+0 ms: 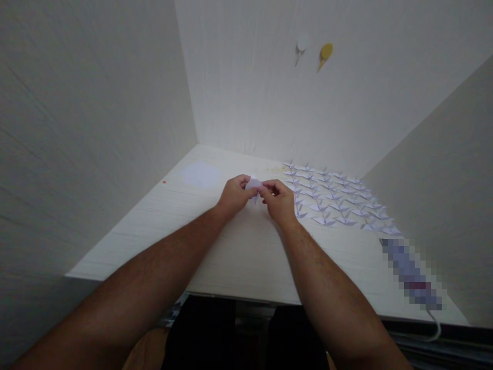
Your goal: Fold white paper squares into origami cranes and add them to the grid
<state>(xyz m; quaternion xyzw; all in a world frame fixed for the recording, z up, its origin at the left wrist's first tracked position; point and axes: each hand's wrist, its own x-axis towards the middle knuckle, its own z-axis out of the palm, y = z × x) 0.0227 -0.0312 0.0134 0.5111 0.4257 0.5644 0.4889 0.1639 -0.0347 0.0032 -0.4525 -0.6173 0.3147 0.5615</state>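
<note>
Both of my hands meet above the middle of a pale wooden desk (239,257). My left hand (234,195) and my right hand (278,200) pinch a small piece of pale lilac folded paper (254,184) between their fingertips. Both hands are closed on it. The paper's lower part is hidden behind my fingers.
Several folded paper cranes (335,198) lie in rows on the desk to the right of my hands. A flat pale sheet of paper (200,174) lies at the back left. A blurred-out long object (412,275) with a cable lies at the right edge. Walls close in the desk on three sides.
</note>
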